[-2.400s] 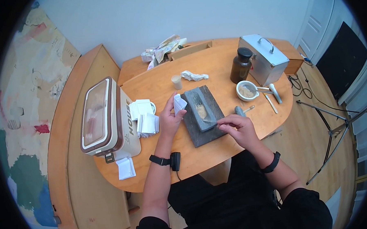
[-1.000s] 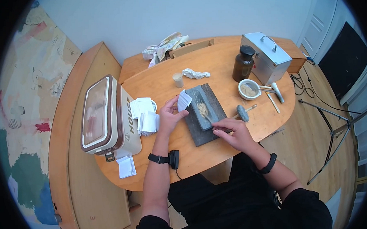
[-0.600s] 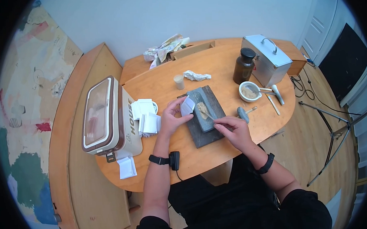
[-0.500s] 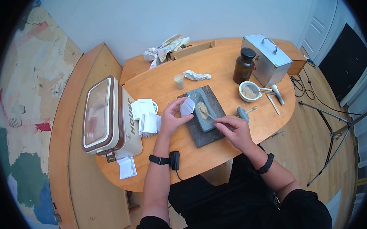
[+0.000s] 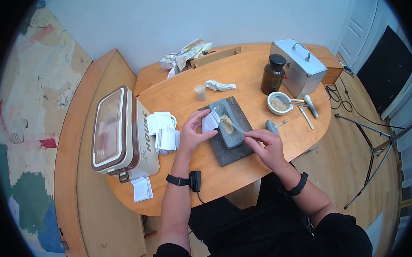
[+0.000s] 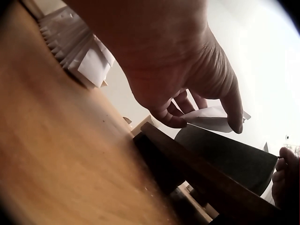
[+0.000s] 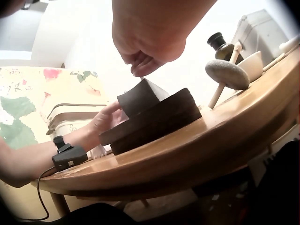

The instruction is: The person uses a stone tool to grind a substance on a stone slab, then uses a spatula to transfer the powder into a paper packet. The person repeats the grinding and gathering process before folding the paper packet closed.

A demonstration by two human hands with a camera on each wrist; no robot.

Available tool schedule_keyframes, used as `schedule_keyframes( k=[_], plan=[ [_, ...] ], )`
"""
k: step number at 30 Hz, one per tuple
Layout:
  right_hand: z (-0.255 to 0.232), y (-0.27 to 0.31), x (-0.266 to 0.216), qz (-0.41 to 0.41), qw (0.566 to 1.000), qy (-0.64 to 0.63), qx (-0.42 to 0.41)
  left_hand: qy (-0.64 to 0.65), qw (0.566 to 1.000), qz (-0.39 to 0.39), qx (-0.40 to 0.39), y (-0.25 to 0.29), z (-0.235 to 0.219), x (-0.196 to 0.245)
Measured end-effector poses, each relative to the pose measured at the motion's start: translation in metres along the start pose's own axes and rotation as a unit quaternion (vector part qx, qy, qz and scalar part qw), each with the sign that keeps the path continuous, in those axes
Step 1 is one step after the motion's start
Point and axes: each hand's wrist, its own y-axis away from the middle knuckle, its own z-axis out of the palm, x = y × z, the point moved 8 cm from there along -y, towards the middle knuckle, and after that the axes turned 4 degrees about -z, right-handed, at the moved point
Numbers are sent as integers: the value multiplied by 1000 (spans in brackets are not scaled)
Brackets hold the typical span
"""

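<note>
Between thumb and fingers, the left hand [image 5: 193,132] pinches a folded white paper packet [image 5: 210,122] at the left edge of a grey stone block [image 5: 236,138]. The left wrist view shows the thumb on one side of the paper [image 6: 211,119]. Pale powder [image 5: 226,124] lies in the block's hollow, and a dark flat slab [image 5: 227,157] is underneath. At the block's near right corner the right hand [image 5: 267,146] pinches a thin tool [image 5: 237,128], its tip at the powder. In the right wrist view the right hand [image 7: 147,42] is above the block, its tool mostly hidden.
White paper packets [image 5: 167,139] and a beige case [image 5: 144,145] stand left. A cup [image 5: 200,92] and crumpled tissue [image 5: 220,85] are beyond the slab. Rightward are a stone pestle [image 5: 271,126], a white mortar [image 5: 279,103], a brown bottle [image 5: 272,75] and a metal case [image 5: 300,67].
The left hand has brought the paper down against the block's left side and tilted it. The right hand moved along the near end, then slightly right, its tool shifting within the hollow.
</note>
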Motion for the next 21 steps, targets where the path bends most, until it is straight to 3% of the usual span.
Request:
schedule_keyframes(
  k=[10,15,21],
  plan=[
    [5,-26,-23,-65,998,17,-13,8,1000,8,-2,0,3,-2],
    [22,-31,-37,-188,973,120,-59,18,1000,-9,-3,1,5,-3],
    [23,-29,-36,-216,962,156,-68,37,999,-13,-2,2,5,-6]
  ],
)
